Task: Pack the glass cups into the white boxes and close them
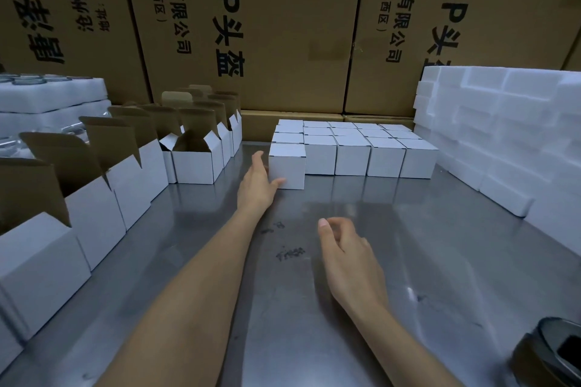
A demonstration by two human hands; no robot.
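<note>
1. On the steel table (408, 261), our left hand (256, 185) lay flat-fingered against the nearest closed white box (287, 165) (front of the packed block (355, 148)).
2. Our right hand (349, 253) hovered, loosely curled, holding nothing.
3. Glass cups (37, 80) sat in foam trays (53, 97), far left.

A steel tabletop (361, 276) is filling the lower view, reflecting dull light. Tall brown cartons (283, 25) printed with black characters are standing like a wall from ten to two o'clock. White foam blocks (503, 122) are piling up at three o'clock.
</note>
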